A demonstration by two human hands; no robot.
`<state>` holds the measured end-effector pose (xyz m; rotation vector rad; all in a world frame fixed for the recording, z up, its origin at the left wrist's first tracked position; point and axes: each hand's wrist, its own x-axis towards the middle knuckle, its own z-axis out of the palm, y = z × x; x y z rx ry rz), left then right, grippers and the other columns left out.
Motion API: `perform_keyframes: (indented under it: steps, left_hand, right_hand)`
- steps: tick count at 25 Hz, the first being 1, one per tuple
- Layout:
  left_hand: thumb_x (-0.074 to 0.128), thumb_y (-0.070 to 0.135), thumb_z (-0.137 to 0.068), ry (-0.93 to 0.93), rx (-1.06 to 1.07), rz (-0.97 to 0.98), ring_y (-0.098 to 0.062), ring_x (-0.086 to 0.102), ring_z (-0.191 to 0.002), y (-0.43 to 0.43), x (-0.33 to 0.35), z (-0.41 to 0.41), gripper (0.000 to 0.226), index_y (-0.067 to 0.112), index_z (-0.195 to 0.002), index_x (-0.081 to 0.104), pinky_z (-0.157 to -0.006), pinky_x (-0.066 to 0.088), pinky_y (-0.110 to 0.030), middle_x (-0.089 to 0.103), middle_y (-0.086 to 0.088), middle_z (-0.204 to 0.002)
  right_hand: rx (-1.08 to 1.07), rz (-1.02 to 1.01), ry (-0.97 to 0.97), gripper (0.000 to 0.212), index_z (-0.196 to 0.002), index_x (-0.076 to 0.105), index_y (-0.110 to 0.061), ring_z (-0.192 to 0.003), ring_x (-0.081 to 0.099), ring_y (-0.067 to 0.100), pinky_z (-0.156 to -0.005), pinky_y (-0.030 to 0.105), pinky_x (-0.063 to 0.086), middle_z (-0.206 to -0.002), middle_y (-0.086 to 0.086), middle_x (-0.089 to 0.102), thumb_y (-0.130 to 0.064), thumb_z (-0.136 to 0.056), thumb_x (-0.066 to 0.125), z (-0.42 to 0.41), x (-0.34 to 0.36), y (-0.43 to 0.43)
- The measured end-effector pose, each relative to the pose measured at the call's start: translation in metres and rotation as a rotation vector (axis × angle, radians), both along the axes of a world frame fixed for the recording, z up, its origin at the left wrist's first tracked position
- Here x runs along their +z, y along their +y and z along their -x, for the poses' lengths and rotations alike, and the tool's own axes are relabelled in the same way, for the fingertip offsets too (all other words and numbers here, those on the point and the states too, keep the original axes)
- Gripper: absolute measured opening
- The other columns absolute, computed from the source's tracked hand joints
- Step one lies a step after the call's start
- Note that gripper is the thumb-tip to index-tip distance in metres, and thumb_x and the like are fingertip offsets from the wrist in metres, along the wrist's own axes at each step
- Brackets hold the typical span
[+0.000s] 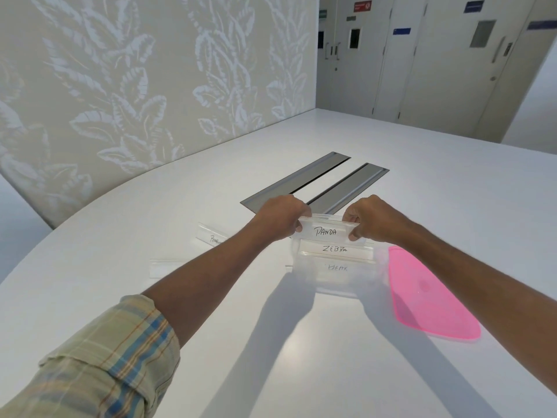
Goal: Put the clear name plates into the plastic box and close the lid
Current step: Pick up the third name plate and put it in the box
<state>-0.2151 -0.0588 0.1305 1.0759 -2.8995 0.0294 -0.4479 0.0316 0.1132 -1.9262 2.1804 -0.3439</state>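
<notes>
While the pink lid [428, 297] is lying beside the clear plastic box [334, 276], the left hand [280, 217] and right hand [373, 218] are pinching the PANDA name plate [327, 231] by its ends; it is hovering above the box.

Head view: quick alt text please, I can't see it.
Both hands, left hand and right hand, hold the PANDA name plate over the clear plastic box. The pink lid lies beside it.

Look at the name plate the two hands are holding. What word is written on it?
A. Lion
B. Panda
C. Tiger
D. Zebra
B. The name plate pinched at its ends by the left hand and the right hand reads PANDA; the ZEBRA plate lies just below it, over the clear plastic box.
</notes>
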Motion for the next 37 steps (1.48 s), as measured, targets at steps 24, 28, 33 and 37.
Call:
perform_keyframes:
  steps: [24,28,33,37]
  left_hand:
    - [0.083,0.021,-0.083,-0.218,-0.106,-0.156,-0.022,0.064,-0.114,-0.024,-0.086,0.063,0.039,0.026,-0.121,0.075,-0.085,0.058,-0.039,0.076,0.003,-0.115]
    - [0.081,0.018,-0.084,-0.234,-0.129,-0.138,-0.022,0.066,-0.114,-0.026,-0.091,0.065,0.038,0.025,-0.120,0.075,-0.073,0.050,-0.032,0.076,0.003,-0.115]
    - [0.081,0.019,-0.084,-0.228,-0.137,-0.153,-0.021,0.066,-0.115,-0.027,-0.090,0.064,0.038,0.025,-0.122,0.075,-0.079,0.054,-0.033,0.076,0.004,-0.115]
    - [0.083,0.028,-0.086,-0.117,-0.096,-0.212,-0.015,0.063,-0.114,-0.024,-0.084,0.055,0.037,0.025,-0.122,0.075,-0.088,0.057,-0.036,0.077,0.006,-0.114]
  right_hand:
    - [0.079,-0.263,0.205,0.036,-0.106,0.075,-0.010,-0.072,0.057,0.029,-0.059,0.029,0.041,-0.093,0.013,0.066,0.006,-0.074,0.070,0.026,-0.076,-0.010]
    - [0.113,-0.250,0.229,0.034,-0.102,0.077,-0.011,-0.080,0.067,0.036,-0.060,0.029,0.041,-0.098,0.013,0.071,0.005,-0.075,0.065,0.027,-0.083,-0.012]
    - [0.116,-0.242,0.212,0.034,-0.104,0.078,-0.014,-0.086,0.069,0.034,-0.066,0.033,0.054,-0.096,0.006,0.070,0.003,-0.076,0.069,0.028,-0.084,-0.012]
    - [0.084,-0.239,0.119,0.041,-0.113,0.077,-0.016,-0.096,0.070,0.028,-0.084,0.043,0.062,-0.107,0.004,0.073,-0.008,-0.074,0.086,0.024,-0.074,-0.010]
